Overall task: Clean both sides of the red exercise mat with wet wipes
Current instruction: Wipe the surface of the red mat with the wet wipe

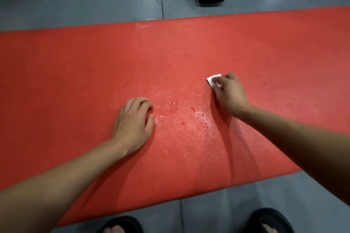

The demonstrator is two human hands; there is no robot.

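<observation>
Your right hand [230,94] is pressing a small folded white wipe [213,80] against the red mat [75,73], fingers curled over it so only one corner is showing. Your left hand [132,125] is resting on the mat with its fingers loosely bent, holding nothing. The mat is lying flat across the grey floor [85,0], and wet droplets [189,121] are glistening on it between your two hands. Your feet in black sandals [269,219] are standing just at its near edge.
</observation>
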